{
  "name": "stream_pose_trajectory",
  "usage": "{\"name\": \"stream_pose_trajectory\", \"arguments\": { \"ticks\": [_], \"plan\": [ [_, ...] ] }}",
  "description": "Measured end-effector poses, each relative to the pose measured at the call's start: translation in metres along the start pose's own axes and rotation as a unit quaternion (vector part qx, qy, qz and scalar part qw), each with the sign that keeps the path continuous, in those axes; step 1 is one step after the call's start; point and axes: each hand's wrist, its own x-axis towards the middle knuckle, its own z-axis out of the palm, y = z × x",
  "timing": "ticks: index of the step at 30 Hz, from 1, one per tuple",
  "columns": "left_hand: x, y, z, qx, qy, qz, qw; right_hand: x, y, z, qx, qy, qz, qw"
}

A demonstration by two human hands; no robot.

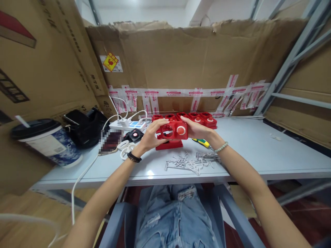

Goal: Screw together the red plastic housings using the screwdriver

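Both my hands hold a red plastic housing point(173, 130) above the grey table point(258, 151). The housing has an empty round hole on its left half and a red round button on its right half. My left hand point(150, 136) grips its left end, fingers curled over the top. My right hand point(198, 128) grips its right end. Just under the housing, a flat red plate point(169, 145) lies on the table. Behind it stands a row of several more red housings point(196, 117). Loose metal screws point(184, 161) lie in a heap in front.
A green-and-yellow screwdriver point(201, 141) lies under my right wrist. To the left are a white power strip point(127, 124), white cables, a black bag point(85, 128) and a lidded paper cup point(43, 141). Cardboard walls stand behind and left; a metal shelf frame point(289, 62) stands right.
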Motion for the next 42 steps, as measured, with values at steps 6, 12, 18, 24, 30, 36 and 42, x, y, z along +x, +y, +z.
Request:
{"name": "stream_pose_trajectory", "arguments": {
  "ticks": [6,12,18,24,30,36,42],
  "plan": [
    [0.000,0.024,-0.011,0.103,-0.025,0.012,0.994,-0.008,-0.011,-0.003,0.048,-0.002,-0.004,0.999],
    [-0.057,0.023,-0.055,0.210,-0.080,-0.251,0.942,-0.010,-0.024,-0.010,0.077,0.021,-0.101,0.992],
    [-0.118,0.006,-0.094,0.232,-0.068,-0.339,0.909,-0.010,-0.023,-0.013,0.051,0.082,-0.122,0.988],
    [-0.125,0.013,-0.095,0.171,-0.112,-0.316,0.926,-0.011,-0.023,-0.008,0.012,0.102,-0.111,0.988],
    [-0.107,0.008,-0.082,0.209,-0.165,-0.303,0.915,-0.010,-0.024,-0.004,0.054,0.140,-0.069,0.986],
    [-0.069,0.013,-0.076,0.138,-0.120,-0.204,0.962,-0.013,-0.019,-0.008,0.032,0.084,-0.066,0.994],
    [0.008,0.034,-0.046,0.023,-0.052,-0.099,0.993,-0.018,-0.019,-0.004,0.056,0.057,-0.073,0.994]
  ]
}}
